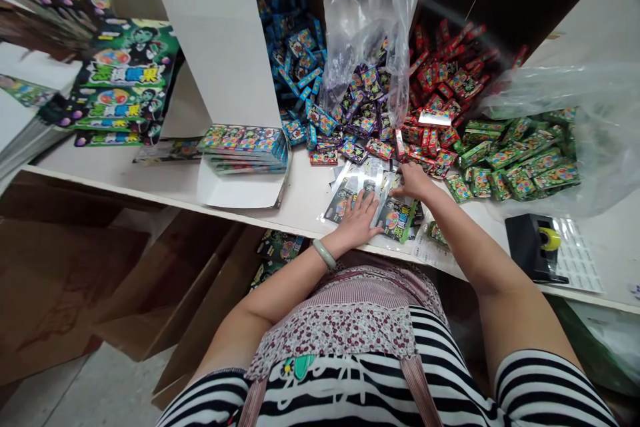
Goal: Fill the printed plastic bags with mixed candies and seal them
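Note:
My left hand (354, 221) lies flat with fingers spread on clear plastic bags printed with dark candy artwork, near the table's front edge. Just to its right is a printed candy bag (396, 217) with a green edge and colourful lettering. My right hand (414, 181) is curled at the upper end of this bag, thumb and fingers closing on its plastic. Its fingertips are partly hard to make out. Small red candy packs (434, 137) and purple candy packs (367, 97) are heaped right behind my hands.
Blue packs (303, 73) and green packs (523, 153) form further heaps. An open white box (240, 193) holding stacked printed packs stands left, beside dark green printed cartons (125, 73). A black tape dispenser (527, 247) and a sticker sheet (580, 257) lie right. Cardboard boxes (65, 287) stand below.

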`<state>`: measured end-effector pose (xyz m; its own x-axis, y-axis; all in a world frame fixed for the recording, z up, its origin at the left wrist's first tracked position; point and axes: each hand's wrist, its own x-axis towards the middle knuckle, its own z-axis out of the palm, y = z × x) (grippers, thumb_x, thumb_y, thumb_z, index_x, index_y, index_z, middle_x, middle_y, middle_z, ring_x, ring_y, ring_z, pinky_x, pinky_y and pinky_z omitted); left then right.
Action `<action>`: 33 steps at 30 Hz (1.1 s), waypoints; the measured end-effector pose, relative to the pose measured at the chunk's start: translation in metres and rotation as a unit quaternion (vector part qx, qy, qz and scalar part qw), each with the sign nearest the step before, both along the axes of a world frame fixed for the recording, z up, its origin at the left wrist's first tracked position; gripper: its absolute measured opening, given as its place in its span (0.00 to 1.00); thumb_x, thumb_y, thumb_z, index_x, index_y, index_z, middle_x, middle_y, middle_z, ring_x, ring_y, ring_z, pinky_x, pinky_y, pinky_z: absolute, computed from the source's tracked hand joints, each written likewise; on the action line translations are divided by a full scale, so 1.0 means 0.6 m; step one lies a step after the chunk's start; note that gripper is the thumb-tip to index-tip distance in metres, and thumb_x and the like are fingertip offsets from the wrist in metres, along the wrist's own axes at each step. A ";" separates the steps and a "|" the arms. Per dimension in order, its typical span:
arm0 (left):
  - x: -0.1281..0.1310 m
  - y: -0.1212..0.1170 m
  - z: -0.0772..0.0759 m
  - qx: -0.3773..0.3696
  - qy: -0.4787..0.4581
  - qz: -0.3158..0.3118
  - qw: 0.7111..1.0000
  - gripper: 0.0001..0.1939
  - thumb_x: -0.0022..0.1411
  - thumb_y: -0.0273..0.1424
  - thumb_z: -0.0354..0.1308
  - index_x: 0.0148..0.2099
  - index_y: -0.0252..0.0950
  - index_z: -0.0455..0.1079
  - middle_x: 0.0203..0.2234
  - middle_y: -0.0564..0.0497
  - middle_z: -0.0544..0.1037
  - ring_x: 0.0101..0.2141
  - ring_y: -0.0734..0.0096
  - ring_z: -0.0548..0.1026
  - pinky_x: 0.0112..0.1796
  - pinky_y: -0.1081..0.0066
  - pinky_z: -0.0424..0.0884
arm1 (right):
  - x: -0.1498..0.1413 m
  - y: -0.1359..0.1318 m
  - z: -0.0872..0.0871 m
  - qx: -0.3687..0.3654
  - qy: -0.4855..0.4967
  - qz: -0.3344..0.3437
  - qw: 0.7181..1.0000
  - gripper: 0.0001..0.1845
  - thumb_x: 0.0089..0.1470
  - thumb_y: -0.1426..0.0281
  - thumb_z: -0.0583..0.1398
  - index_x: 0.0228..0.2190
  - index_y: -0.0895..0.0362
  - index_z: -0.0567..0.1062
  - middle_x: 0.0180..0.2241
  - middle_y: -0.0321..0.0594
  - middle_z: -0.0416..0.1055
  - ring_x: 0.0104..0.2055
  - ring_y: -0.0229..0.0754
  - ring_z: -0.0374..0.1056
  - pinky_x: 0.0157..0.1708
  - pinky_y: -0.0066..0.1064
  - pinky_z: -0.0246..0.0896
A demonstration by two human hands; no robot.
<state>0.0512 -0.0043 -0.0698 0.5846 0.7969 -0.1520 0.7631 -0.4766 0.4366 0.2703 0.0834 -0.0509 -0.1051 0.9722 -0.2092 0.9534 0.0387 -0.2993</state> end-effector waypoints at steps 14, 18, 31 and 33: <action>0.012 0.032 0.099 0.041 -0.362 0.109 0.925 0.11 0.71 0.29 0.48 0.50 0.36 0.71 0.41 0.48 0.81 0.42 0.67 0.80 0.46 0.66 0.75 | 0.021 -0.078 0.191 0.061 0.381 -0.021 0.922 0.20 0.45 0.52 0.68 0.31 0.54 0.75 0.29 0.36 0.73 0.33 0.41 0.68 0.36 0.35 0.64; -0.020 0.034 0.131 0.137 -0.313 -0.002 0.940 0.13 0.71 0.29 0.48 0.52 0.36 0.71 0.41 0.47 0.82 0.39 0.68 0.80 0.42 0.68 0.76 | 0.023 -0.117 0.212 -0.110 0.429 0.044 0.896 0.24 0.40 0.49 0.71 0.33 0.54 0.81 0.31 0.38 0.78 0.37 0.45 0.72 0.42 0.38 0.68; -0.075 -0.012 0.132 0.167 -0.226 0.041 0.959 0.16 0.70 0.29 0.49 0.55 0.32 0.71 0.45 0.41 0.81 0.43 0.61 0.80 0.46 0.62 0.76 | -0.050 -0.188 0.178 0.095 0.413 -0.006 0.906 0.25 0.53 0.47 0.62 0.39 0.55 0.81 0.48 0.47 0.77 0.56 0.55 0.69 0.56 0.49 0.64; -0.082 -0.018 0.129 0.125 -0.331 0.104 0.930 0.16 0.69 0.33 0.51 0.53 0.32 0.72 0.45 0.42 0.81 0.44 0.62 0.79 0.47 0.64 0.76 | -0.064 -0.216 0.172 0.229 0.396 -0.065 0.887 0.27 0.53 0.49 0.62 0.48 0.53 0.77 0.58 0.49 0.70 0.64 0.56 0.60 0.60 0.48 0.60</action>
<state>0.0018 -0.0152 0.0078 0.3138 0.8655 0.3905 0.4544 -0.4980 0.7386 0.2317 -0.0462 0.0521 0.0778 0.9506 0.3007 0.4563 0.2342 -0.8584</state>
